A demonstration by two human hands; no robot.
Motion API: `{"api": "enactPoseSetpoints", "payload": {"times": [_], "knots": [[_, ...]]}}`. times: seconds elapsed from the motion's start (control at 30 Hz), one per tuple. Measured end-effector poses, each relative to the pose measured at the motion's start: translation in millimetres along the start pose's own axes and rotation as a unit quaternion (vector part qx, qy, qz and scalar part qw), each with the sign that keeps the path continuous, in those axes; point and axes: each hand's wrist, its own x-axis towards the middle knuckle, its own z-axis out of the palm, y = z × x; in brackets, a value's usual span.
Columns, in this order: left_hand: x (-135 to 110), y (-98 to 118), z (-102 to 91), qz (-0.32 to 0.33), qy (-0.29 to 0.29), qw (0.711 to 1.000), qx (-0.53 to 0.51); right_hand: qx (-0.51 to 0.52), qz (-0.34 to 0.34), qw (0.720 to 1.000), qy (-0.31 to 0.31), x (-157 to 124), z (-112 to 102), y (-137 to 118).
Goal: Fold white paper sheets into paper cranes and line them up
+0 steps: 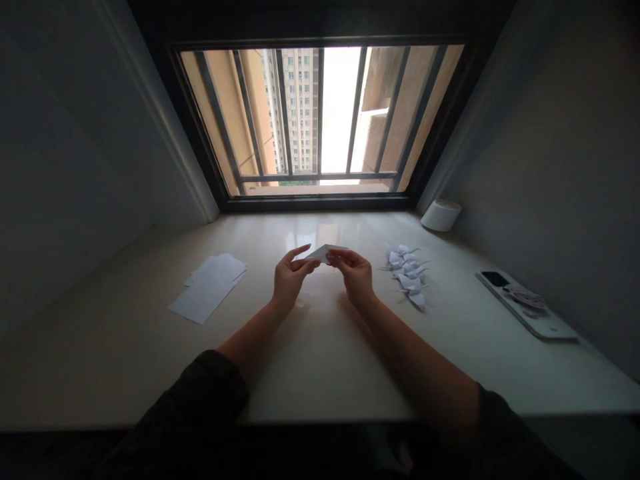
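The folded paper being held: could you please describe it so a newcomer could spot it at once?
Below the barred window lies a pale table. Above its middle, the left hand and right hand pinch a small folded paper. It alone is held up, unlike the flat sheets at left and the paper figures at right.

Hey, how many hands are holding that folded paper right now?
2. The left hand pinches the folded paper at its left end, the right hand at its right end, both above the table.
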Motion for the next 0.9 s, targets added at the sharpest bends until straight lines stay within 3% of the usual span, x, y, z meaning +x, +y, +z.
{"api": "enactPoseSetpoints", "payload": {"times": [0.37,0.9], "knots": [[0.3,-1.1,1.6,-0.044,0.018,0.998,-0.033,0.0,-0.005,1.0,0.001,-3.7,1.6,1.2],[-0.2,5.8,0.3,-0.054,-0.042,0.998,-0.014,-0.021,0.0,1.0,0.007,5.6,-5.9,1.9]]}}
